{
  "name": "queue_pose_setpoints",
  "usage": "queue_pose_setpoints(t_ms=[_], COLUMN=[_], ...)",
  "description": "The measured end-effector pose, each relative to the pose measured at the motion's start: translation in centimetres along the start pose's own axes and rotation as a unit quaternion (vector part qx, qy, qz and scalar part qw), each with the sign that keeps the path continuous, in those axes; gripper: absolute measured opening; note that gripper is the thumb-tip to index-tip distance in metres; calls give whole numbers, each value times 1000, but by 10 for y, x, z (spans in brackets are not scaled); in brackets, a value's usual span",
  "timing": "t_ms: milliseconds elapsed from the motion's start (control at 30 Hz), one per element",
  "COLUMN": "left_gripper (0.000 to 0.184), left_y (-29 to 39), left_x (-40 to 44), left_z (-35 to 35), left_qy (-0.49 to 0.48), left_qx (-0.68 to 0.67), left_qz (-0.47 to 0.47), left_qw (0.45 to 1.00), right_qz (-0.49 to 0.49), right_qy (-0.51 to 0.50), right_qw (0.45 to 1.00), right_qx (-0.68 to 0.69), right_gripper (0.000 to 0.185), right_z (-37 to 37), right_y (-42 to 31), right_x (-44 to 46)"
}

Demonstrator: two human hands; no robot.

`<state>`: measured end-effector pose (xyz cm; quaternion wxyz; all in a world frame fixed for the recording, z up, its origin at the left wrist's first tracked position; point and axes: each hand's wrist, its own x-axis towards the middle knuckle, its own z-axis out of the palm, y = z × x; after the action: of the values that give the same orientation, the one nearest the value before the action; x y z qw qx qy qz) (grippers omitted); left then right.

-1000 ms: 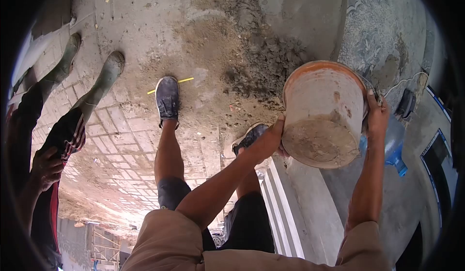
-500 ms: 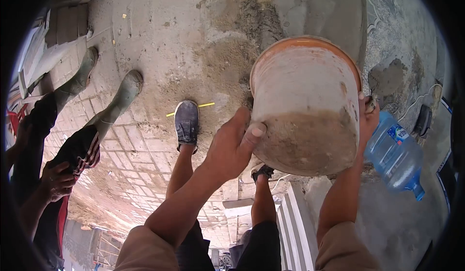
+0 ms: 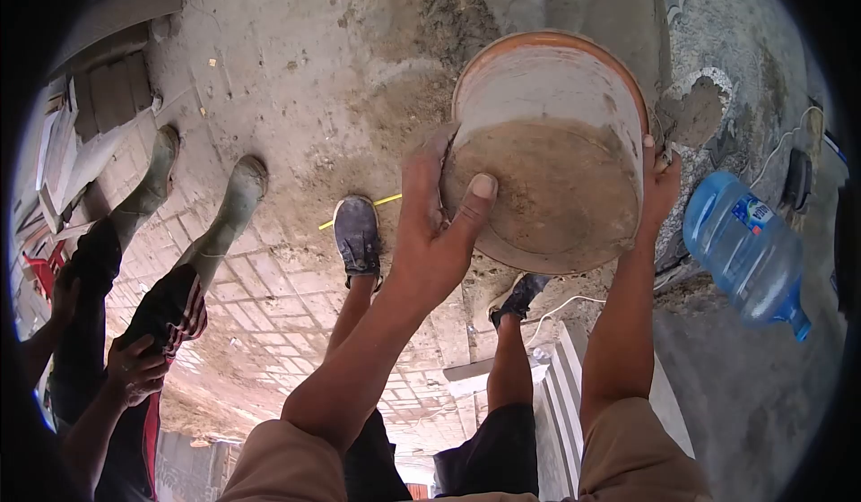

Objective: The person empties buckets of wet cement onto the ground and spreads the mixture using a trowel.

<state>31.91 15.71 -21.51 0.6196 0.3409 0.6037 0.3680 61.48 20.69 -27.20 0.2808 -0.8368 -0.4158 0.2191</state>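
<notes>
A round bucket [image 3: 547, 188] with an orange rim and a dirt-caked underside is tipped away from me, its base facing the camera. My left hand [image 3: 444, 206] grips its left side, the thumb pressed on the base. On the right side, my right hand [image 3: 659, 184] holds the bucket, its fingers near the rim and partly hidden. The inside of the bucket is out of sight. Beyond the rim lies a wet grey patch [image 3: 574, 0] of what looks like mortar on the ground.
A large clear blue water bottle [image 3: 749, 251] lies at right. A yellow strip [image 3: 359, 212] lies by my left shoe [image 3: 357, 233]. At left stands a person in rubber boots [image 3: 229, 206], a hand [image 3: 134, 367] on the leg. Paving bricks [image 3: 260, 296] cover the ground below.
The bucket has tipped further away from me, so more of its base shows. Both hands have moved with it and still hold it.
</notes>
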Motion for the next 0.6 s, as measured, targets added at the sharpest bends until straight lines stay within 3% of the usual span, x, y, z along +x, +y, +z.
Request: queue_pose_setpoints(t_ms=[33,67,100,133,167,200,300,367,433,500,567,600], left_gripper=[74,73,73,72,72,72,69,67,67,68,68,68], left_y=[-6,-19,-34,-73,-102,-96,-56,-25,-7,-2,16,16], left_x=[5,22,36,76,105,97,85,65,63,71,70,66], left_z=[0,2,3,-1,-4,0,-4,-28,-71,-129,-179,-199], left_qy=[0,46,88,76,65,64,88,51,73,104,136,211], left_qx=[-2,27,57,-103,-257,-259,-218,-171,-213,-289,-315,-300], left_qz=[3,39,68,-84,-235,-231,-195,-85,-125,-181,-159,-178], left_qw=[1000,998,992,988,935,936,952,980,966,934,926,913], right_qz=[29,-21,-10,8,24,82,92,75,-4,2,-51,-43], right_qy=[-23,-2,2,2,-60,-25,0,33,11,-41,-19,-82], right_qw=[999,997,990,976,953,952,976,977,997,999,995,990], right_qx=[6,-72,-142,-218,-296,-293,-199,-197,-78,8,83,104], right_gripper=[50,43,41,38,40,46,47,44,41,36,36,40], right_z=[-5,13,42,70,96,108,73,64,66,88,115,117], right_y=[3,25,18,10,38,35,-2,-29,-75,-116,-174,-213], right_x=[11,24,22,14,16,9,8,-9,-35,-43,-53,-58])
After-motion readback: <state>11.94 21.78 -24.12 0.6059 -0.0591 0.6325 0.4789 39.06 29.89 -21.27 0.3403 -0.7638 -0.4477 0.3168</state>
